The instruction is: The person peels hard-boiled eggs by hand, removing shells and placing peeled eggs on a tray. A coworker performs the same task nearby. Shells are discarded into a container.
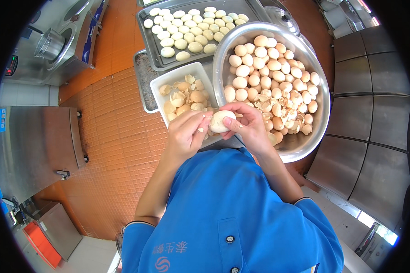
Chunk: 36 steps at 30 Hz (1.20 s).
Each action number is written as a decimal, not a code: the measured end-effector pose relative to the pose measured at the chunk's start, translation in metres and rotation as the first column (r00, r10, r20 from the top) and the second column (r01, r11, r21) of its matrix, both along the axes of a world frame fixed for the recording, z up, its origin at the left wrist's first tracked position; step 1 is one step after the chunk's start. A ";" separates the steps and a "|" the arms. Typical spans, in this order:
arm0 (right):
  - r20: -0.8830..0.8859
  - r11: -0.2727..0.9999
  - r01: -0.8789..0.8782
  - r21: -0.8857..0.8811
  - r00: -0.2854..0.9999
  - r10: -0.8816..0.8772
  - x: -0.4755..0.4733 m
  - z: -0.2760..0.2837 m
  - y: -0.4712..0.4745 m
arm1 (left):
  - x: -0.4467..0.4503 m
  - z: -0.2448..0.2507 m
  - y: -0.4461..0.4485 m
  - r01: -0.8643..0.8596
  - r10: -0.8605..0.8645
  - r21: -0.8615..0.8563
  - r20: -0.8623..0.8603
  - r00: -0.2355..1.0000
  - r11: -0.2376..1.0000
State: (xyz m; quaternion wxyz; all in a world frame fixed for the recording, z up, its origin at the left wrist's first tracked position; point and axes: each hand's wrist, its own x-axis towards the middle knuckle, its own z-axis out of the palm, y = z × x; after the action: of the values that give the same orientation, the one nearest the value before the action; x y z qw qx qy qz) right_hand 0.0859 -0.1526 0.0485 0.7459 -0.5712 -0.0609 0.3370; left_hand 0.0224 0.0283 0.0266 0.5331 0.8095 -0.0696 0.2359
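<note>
Between thumb and fingers, my right hand (251, 124) holds a mostly peeled boiled egg (220, 121). The fingertips of my left hand (187, 133) are drawn together at the egg's left end, with small eggshell bits (201, 130) clinging to them. Under both hands is a white plastic tub (157, 89) with broken eggshells (177, 99) in it. On the right, a large steel basin (220, 65) holds many brown unpeeled eggs (254, 80). Loose shell fragments (287, 111) lie on top of those eggs, near my right hand.
Beyond the tub, a dark metal tray (146, 41) carries many peeled eggs (190, 24). Part of another tray (144, 76) shows beneath it. A metal lid (283, 19) lies behind the basin. Steel cabinets (352, 116) stand at right; a stove with a pot (50, 44) is far left.
</note>
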 end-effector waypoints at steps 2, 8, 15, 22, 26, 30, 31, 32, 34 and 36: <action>-0.012 1.000 0.005 -0.018 1.000 -0.006 0.002 0.000 -0.002 | 0.002 -0.008 0.001 -0.043 0.042 -0.024 -0.041 0.998 0.999; 0.013 0.998 0.030 0.047 0.999 -0.030 0.005 0.003 -0.003 | 0.015 -0.026 0.004 -0.169 0.232 0.404 -0.112 0.966 0.899; 0.006 0.998 0.023 0.056 1.000 -0.023 0.004 -0.002 0.002 | -0.003 0.000 0.002 -0.009 -0.062 -0.253 -0.271 0.961 0.968; -0.010 0.998 -0.016 0.054 1.000 0.017 0.002 -0.004 0.002 | -0.001 0.004 -0.002 0.014 -0.069 -0.257 -0.207 0.976 0.966; 0.001 0.999 -0.023 0.045 1.000 0.023 0.001 -0.004 0.000 | -0.005 -0.003 -0.005 -0.017 -0.042 -0.248 -0.230 0.972 0.969; -0.012 0.999 -0.011 0.042 1.000 0.012 0.000 -0.003 -0.002 | -0.007 -0.015 0.000 -0.008 -0.183 -0.516 -0.319 0.930 0.856; -0.019 0.999 -0.005 0.041 1.000 0.006 0.000 -0.003 -0.002 | -0.005 -0.017 0.005 0.001 -0.247 -0.592 -0.334 0.910 0.806; -0.011 0.998 -0.003 0.068 1.000 0.004 -0.001 -0.003 -0.002 | -0.002 -0.020 0.007 0.005 -0.310 -0.664 -0.343 0.887 0.748; 0.010 0.993 -0.002 0.119 1.000 0.000 -0.001 -0.002 -0.003 | 0.002 -0.022 0.007 -0.106 -0.226 -0.582 -0.468 0.854 0.806; 0.022 0.993 -0.014 0.118 1.000 0.011 -0.001 -0.002 -0.003 | 0.003 -0.021 0.005 -0.164 -0.163 -0.574 -0.475 0.865 0.802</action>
State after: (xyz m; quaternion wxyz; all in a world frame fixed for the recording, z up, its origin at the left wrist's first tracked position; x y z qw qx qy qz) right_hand 0.0851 -0.1554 0.0465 0.7756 -0.5292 -0.0921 0.3316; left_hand 0.0258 0.0338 0.0056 0.7594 0.6327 0.1496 0.0268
